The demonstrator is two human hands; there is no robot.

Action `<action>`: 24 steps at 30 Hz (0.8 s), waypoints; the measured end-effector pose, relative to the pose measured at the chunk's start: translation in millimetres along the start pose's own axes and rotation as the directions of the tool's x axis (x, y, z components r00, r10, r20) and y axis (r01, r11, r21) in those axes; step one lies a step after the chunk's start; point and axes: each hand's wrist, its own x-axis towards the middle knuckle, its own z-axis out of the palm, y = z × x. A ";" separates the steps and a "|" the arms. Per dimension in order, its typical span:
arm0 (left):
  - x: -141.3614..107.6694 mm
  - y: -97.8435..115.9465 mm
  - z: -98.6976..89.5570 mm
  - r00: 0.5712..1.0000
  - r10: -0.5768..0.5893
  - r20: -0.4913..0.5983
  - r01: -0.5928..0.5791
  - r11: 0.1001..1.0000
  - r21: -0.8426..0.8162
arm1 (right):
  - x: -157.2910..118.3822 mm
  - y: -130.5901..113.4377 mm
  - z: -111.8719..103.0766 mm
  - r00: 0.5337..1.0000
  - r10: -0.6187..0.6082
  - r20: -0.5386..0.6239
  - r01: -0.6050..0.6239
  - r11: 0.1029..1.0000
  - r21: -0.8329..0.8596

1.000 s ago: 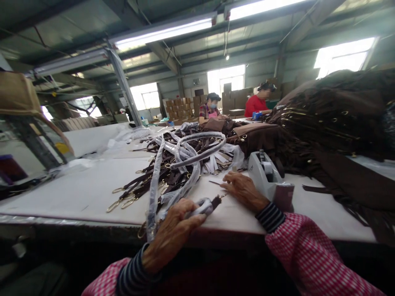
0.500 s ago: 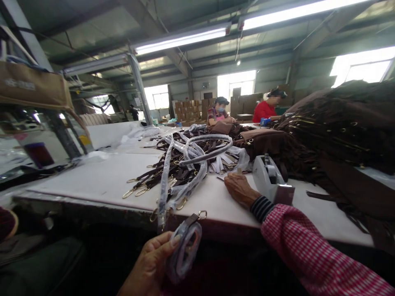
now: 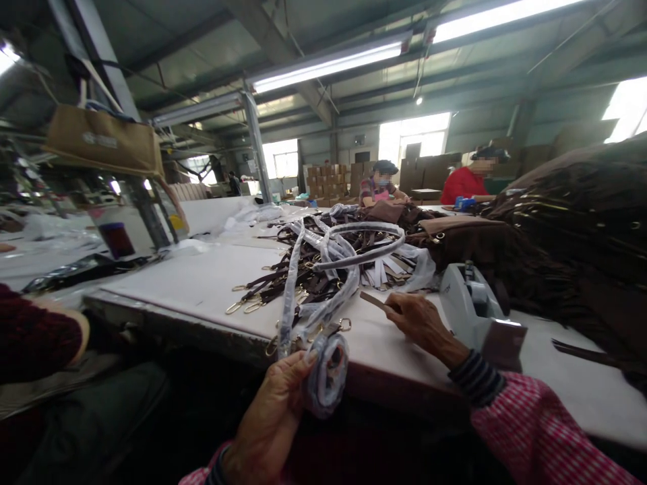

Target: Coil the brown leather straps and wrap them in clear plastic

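Observation:
In front of the table edge, my left hand (image 3: 273, 414) pinches a rolled-up strap (image 3: 328, 377) wrapped in clear plastic. A metal clip sticks up from the top of the roll. Over the table, the fingers of my right hand (image 3: 424, 327) are closed on one end of a thin, flat brownish strip (image 3: 373, 300), which points left toward the straps. Close to my right wrist stands a grey tape dispenser (image 3: 462, 300). Past my left hand, plastic-wrapped straps (image 3: 289, 289) lie over a heap of dark straps (image 3: 273, 279) with gold-coloured clips.
A high pile of brown bags (image 3: 581, 249) takes up the table's right side. Loose pale strips (image 3: 381, 273) lie behind my right hand. Two co-workers sit across the table, and another person's dark red sleeve (image 3: 38, 333) is at left. A tan bag (image 3: 104, 141) hangs at upper left.
My right hand has lifted from the tabletop beside the dispenser, and the strip now shows clearly in its fingers. My left hand with the rolled strap is higher. The view has turned left.

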 end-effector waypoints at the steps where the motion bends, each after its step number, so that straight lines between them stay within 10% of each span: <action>1: 3.6 0.8 1.3 1.000 0.005 -0.013 -0.005 1.000 -0.013 | -7.4 -5.7 -5.5 1.000 -0.010 0.005 0.010 0.997 0.073; 7: 21.9 2.1 5.7 0.999 0.047 -0.018 -0.047 0.998 -0.039 | -50.3 -31.1 -23.8 0.996 0.010 0.084 -0.060 0.778 0.626; 16: 18.2 5.2 23.5 0.987 0.085 0.136 -0.110 0.976 0.186 | -58.3 -56.8 -10.7 0.932 -0.043 0.359 -0.298 0.471 0.830; 24: 20.5 0.2 29.5 0.974 0.099 0.205 -0.159 0.939 0.304 | -55.7 -64.7 -5.3 0.944 -0.155 0.290 -0.281 0.080 0.956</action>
